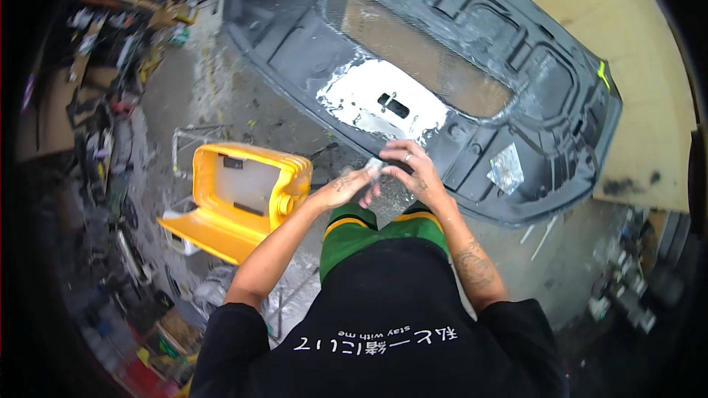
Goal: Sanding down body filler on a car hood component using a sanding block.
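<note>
My left hand (345,187), slightly blurred, is closed on a small pale piece (375,167) whose kind I cannot make out. Just right of it, my right hand (418,173) has its fingers stretched out and its thumb apart from them. That thumb is close to the pale piece; whether it touches, I cannot tell. Both hands are at the near edge of a large dark moulded panel (295,55). A mesh insert (428,51) runs along its middle. Nearer me, a white coated patch (354,96) with ragged edges surrounds a dark rectangular hole (397,107).
Left of my legs stands a yellow plastic container (295,169) with one side cut open. A silvery sheet (506,169) lies on the panel's right part. Large tan boards (649,103) are at the right. Cluttered tools and parts (110,103) line the left; more clutter (627,298) lies lower right.
</note>
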Demonstrator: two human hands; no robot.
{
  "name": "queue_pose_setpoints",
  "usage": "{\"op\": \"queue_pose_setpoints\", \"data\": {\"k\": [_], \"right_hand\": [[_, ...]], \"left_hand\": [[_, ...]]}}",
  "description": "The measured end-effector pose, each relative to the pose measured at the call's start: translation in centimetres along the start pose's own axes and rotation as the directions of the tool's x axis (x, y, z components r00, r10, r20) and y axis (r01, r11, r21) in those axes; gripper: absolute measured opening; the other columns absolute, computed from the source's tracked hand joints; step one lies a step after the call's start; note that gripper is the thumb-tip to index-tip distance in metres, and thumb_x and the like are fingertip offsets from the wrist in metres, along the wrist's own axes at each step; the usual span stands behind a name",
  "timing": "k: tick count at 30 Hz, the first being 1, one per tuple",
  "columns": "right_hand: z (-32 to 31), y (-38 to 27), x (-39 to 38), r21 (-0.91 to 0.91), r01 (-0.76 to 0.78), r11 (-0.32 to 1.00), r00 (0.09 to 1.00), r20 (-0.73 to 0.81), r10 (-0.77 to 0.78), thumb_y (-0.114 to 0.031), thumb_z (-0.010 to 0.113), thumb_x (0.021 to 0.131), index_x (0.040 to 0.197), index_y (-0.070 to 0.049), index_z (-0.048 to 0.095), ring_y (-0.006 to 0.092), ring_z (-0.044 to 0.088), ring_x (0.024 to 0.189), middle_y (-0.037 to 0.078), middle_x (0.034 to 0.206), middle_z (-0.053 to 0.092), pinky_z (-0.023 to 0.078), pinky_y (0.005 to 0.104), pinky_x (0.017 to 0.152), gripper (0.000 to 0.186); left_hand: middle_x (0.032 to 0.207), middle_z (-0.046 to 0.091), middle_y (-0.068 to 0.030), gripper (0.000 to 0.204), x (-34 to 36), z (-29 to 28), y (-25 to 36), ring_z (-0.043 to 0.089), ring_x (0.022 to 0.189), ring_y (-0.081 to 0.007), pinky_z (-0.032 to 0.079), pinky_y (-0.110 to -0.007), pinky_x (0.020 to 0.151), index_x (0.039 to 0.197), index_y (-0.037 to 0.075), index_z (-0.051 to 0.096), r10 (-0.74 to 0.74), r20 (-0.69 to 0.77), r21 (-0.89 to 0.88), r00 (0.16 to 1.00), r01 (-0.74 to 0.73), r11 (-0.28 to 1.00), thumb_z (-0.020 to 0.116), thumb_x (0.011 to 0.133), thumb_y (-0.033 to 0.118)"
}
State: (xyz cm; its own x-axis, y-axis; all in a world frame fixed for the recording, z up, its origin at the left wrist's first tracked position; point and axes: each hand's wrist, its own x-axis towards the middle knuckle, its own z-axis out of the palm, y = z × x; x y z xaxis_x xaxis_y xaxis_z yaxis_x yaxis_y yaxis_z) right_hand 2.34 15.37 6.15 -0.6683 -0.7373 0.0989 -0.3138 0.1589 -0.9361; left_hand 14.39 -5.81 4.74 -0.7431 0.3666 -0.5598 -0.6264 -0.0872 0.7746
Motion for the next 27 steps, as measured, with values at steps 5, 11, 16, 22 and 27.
{"op": "queue_pose_setpoints", "data": {"k": [5,11,16,22,27], "right_hand": [[2.7,5.1,-0.8,-0.342,-0.278,0.898,0.861,-0.504,0.074,-0.021,0.069,0.098,0.149,0.006,0.043,0.0441,0.04,0.144,0.03,0.154,0.042,0.033,0.0469,0.12,0.063],[2.0,10.8,4.0,-0.4,-0.421,0.814,0.849,-0.489,0.198,-0.04,0.049,0.107,0.158,0.007,0.03,0.0431,0.017,0.156,0.024,0.168,0.024,0.013,0.058,0.125,0.071],[5.8,10.5,6.3,-0.474,-0.468,0.745,0.785,-0.61,0.105,-0.046,0.051,0.104,0.157,0.008,0.031,0.0424,0.015,0.157,0.025,0.168,0.021,0.011,0.0594,0.125,0.078],[13.1,5.5,0.6,-0.602,-0.284,0.746,0.956,-0.233,0.177,-0.048,0.054,0.101,0.155,0.011,0.031,0.0413,0.019,0.156,0.027,0.167,0.022,0.012,0.0586,0.126,0.083],[15.2,4.4,-0.2,-0.469,-0.178,0.865,0.979,-0.169,0.11,-0.046,0.058,0.1,0.155,0.012,0.03,0.0417,0.019,0.156,0.028,0.166,0.024,0.014,0.0566,0.126,0.084]], "left_hand": [[0.09,0.061,-0.0003,0.064,0.1,-5.7,0.3,0.053,0.072,-0.0091,0.047,-0.026,0.066,0.147,0.006,0.053,0.041,-0.153,0.198,0.987,-0.01,0.98,0.034,0.111,0.055],[0.091,0.064,-0.0016,0.055,-0.7,-7.6,3.6,0.053,0.069,-0.0097,0.046,-0.025,0.063,0.147,0.008,0.052,0.141,-0.249,0.326,0.958,-0.054,0.944,0.04,0.111,0.048],[0.091,0.067,-0.0046,0.048,-2.3,-9.5,3.3,0.055,0.069,-0.011,0.047,-0.027,0.065,0.139,0.005,0.056,0.253,-0.394,0.413,0.883,-0.076,0.907,0.045,0.11,0.042],[0.096,0.069,-0.0039,0.052,-3.2,-11.1,5.0,0.056,0.073,-0.0112,0.049,-0.028,0.072,0.14,0.005,0.058,0.293,-0.457,0.601,0.84,0.049,0.798,0.047,0.109,0.046],[0.091,0.071,-0.0075,0.045,-3.0,-12.6,6.6,0.061,0.072,-0.0168,0.051,-0.033,0.072,0.131,0.002,0.06,0.364,-0.413,0.686,0.835,0.023,0.727,0.052,0.107,0.039]]}}
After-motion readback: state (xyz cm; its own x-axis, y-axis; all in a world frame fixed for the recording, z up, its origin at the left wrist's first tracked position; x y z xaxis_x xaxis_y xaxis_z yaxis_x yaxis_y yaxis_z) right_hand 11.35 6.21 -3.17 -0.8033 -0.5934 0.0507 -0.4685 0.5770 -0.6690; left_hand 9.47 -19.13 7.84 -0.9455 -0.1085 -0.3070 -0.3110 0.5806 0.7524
